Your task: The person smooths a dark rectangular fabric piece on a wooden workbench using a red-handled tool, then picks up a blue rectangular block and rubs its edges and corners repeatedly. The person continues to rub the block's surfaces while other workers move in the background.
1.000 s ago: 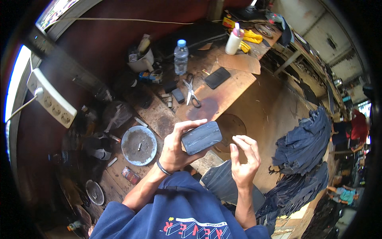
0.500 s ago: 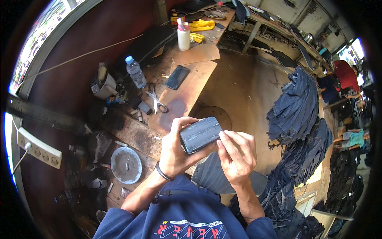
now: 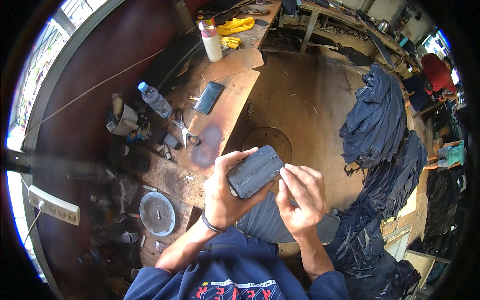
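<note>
Nearer the body than the scissors and to their right, the dark rectangular block sits above the bench, gripped between the thumb and fingers of the left hand. Farther right of the scissors, the right hand has its fingers bent at the block's right edge; whether it pinches anything cannot be determined. Beyond the scissors lie a phone and, farther left, a clear bottle. Well right of the scissors, dark fabric forms a heap.
</note>
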Available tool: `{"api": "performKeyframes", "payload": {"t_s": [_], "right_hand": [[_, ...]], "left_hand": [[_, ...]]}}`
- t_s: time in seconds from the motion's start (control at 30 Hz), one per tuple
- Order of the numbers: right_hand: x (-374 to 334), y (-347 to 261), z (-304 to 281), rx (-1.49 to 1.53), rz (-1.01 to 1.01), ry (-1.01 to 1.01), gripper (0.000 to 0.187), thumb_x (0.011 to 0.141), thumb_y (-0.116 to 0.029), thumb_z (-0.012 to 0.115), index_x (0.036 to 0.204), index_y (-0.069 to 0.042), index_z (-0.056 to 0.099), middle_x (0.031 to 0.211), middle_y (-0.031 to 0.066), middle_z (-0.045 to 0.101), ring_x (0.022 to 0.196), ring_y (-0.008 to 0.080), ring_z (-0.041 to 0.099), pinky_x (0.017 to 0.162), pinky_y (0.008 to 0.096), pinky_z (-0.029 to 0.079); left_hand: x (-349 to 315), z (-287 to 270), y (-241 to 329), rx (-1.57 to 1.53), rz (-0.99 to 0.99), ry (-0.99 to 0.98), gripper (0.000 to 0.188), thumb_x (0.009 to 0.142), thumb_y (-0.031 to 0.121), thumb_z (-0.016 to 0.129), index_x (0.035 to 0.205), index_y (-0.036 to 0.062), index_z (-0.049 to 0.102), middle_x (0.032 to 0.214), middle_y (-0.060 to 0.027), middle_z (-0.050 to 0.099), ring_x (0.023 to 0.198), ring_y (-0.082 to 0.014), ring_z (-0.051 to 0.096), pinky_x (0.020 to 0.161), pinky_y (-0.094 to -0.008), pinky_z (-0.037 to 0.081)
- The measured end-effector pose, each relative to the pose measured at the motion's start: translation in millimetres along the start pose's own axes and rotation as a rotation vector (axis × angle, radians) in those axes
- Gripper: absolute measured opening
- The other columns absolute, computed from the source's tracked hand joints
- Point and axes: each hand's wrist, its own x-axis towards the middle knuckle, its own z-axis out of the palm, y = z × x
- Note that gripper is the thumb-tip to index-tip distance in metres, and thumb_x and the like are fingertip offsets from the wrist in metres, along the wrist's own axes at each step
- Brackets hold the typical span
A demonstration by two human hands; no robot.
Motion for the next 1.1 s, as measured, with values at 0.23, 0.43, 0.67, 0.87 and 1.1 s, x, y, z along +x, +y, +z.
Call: {"api": "performKeyframes", "payload": {"t_s": [0.23,0.43,0.67,0.87,1.1], "right_hand": [[-12.4,9.1,-14.3,0.122,0.109,0.050,0.038,0.083,0.003,0.081,0.120,-0.003,0.079,0.120,0.0132,0.070,0.103,0.0293,0.069,0.086,0.0400,0.059],[-18.3,12.5,-37.4,0.019,0.131,0.044,0.044,0.084,0.003,0.079,0.127,-0.002,0.076,0.123,0.0144,0.069,0.106,0.0318,0.068,0.088,0.0408,0.058],[-26.7,13.5,-48.4,-0.020,0.097,0.046,0.042,0.084,0.001,0.079,0.125,-0.007,0.078,0.123,0.0161,0.070,0.108,0.0330,0.067,0.092,0.0423,0.058],[-23.4,5.0,-50.3,0.027,0.152,0.077,0.036,0.086,0.001,0.076,0.121,-0.003,0.078,0.123,0.0181,0.070,0.110,0.0366,0.068,0.091,0.0444,0.059],[-17.0,4.7,-51.2,-0.144,0.094,0.082,0.036,0.088,-0.003,0.076,0.124,-0.003,0.077,0.120,0.0185,0.071,0.110,0.0377,0.069,0.095,0.0478,0.059]], "left_hand": [[2.0,27.7,11.4,-0.023,0.024,-0.023,0.076,0.076,0.012,0.095,0.133,0.0011,0.046,0.132,-0.0235,0.070,0.119,-0.0312,0.073,0.099,-0.0398,0.060],[0.7,46.2,18.0,-0.068,0.056,-0.072,0.076,0.076,0.012,0.095,0.133,0.0001,0.045,0.133,-0.0244,0.070,0.120,-0.0308,0.072,0.101,-0.0392,0.060],[-5.5,63.6,13.6,-0.232,0.122,-0.039,0.079,0.075,0.007,0.095,0.135,-0.0008,0.044,0.136,-0.0268,0.067,0.123,-0.0331,0.070,0.103,-0.0415,0.059],[-4.8,61.3,15.1,-0.167,0.176,-0.014,0.081,0.075,0.008,0.096,0.136,-0.0005,0.043,0.137,-0.0274,0.066,0.124,-0.0345,0.070,0.104,-0.0419,0.059],[-1.1,70.3,14.3,-0.240,0.186,-0.032,0.083,0.073,0.009,0.098,0.135,0.0004,0.044,0.139,-0.0288,0.064,0.126,-0.0355,0.069,0.104,-0.0423,0.059]]}}
